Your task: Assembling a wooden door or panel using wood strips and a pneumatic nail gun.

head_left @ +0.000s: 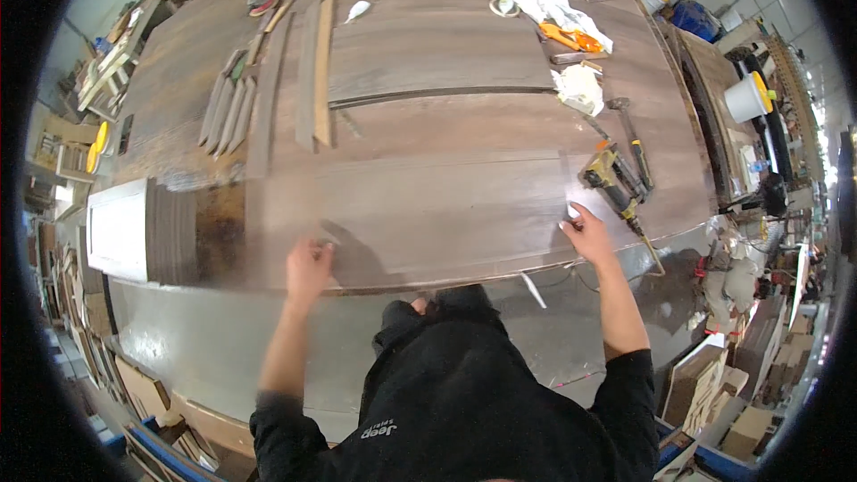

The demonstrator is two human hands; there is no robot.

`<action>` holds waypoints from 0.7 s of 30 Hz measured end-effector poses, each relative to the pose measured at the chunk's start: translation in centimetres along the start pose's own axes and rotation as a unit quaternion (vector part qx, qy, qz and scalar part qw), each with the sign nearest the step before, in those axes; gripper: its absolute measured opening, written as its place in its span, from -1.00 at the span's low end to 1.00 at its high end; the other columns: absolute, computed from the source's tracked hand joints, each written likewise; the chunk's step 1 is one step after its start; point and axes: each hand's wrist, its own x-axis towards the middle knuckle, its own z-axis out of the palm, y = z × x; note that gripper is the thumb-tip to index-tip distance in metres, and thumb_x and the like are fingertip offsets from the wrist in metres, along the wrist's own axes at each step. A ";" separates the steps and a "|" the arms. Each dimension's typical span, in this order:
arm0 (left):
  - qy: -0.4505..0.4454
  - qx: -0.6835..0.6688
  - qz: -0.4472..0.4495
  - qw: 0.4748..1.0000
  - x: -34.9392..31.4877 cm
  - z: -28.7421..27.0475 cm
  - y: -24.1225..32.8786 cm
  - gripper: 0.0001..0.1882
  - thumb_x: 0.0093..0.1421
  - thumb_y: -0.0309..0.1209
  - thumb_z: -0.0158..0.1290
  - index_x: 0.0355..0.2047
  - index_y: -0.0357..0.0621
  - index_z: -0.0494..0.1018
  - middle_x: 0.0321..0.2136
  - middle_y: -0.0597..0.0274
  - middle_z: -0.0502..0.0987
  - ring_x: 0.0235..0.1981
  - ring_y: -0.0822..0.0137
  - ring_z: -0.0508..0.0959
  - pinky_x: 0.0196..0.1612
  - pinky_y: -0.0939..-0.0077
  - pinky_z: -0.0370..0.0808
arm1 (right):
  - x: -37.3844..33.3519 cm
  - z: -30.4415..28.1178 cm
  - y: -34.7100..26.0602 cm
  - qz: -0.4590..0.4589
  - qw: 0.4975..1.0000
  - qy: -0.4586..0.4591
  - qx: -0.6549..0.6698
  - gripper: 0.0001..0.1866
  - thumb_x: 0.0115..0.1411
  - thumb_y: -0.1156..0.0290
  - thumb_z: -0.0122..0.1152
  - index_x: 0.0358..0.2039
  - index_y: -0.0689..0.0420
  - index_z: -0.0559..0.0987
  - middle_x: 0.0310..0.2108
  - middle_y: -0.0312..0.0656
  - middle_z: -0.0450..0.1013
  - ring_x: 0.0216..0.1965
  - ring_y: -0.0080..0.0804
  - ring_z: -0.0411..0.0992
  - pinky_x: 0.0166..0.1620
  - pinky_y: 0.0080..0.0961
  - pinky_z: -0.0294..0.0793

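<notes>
A flat grey-brown wooden panel (446,205) lies on the large worktable between my hands. My left hand (310,270) is at its near left end with the fingers curled, somewhat blurred by motion; what they grip, if anything, is hidden. Beside it a pale board-like surface (281,214) is smeared by motion. At the panel's right end my right hand (589,234) is closed, with a small white piece (572,211) at the fingertips. Just beyond that hand rests a yellow-and-black air nail gun (611,180) with a hose, and a hammer (636,145) lies alongside.
Wood strips (317,76) and a stack of short slats (228,116) occupy the left side of the table. A stack of panels with a white top (119,232) stands at the near left corner. White cloth (553,9), an orange tool (571,37) and a tape roll (503,6) lie far right.
</notes>
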 end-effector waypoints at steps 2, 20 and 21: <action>0.000 -0.023 -0.021 1.000 3.4 0.0 -1.2 -0.33 0.26 -0.41 0.20 0.36 -0.16 0.26 -0.13 -0.10 0.63 -0.17 0.13 0.66 -0.09 0.29 0.57 | 3.4 0.5 -1.5 -0.013 1.000 0.018 -0.008 -0.37 0.19 0.22 0.37 0.25 0.09 0.46 -0.19 -0.03 0.63 -0.18 -0.16 0.62 -0.04 -0.32 0.57; -0.085 -0.108 -0.103 0.985 17.7 -1.9 -1.0 -0.83 0.28 -0.51 0.18 -0.13 -0.26 0.59 -0.39 0.20 0.65 -0.39 0.49 0.57 -0.32 0.52 0.53 | 15.9 -2.4 -6.0 0.017 0.993 -0.113 0.010 -0.72 0.28 0.48 0.25 0.00 0.05 0.68 -0.32 -0.29 0.56 -0.43 -0.59 0.39 -0.29 -0.59 0.42; -0.082 -0.100 -0.116 0.985 17.7 -2.1 -0.7 -0.83 0.28 -0.51 0.18 -0.13 -0.26 0.59 -0.39 0.20 0.65 -0.39 0.49 0.57 -0.32 0.52 0.53 | 16.1 -2.3 -5.8 0.008 0.994 -0.111 0.012 -0.71 0.27 0.50 0.26 0.00 0.05 0.69 -0.32 -0.29 0.55 -0.43 -0.59 0.37 -0.30 -0.60 0.41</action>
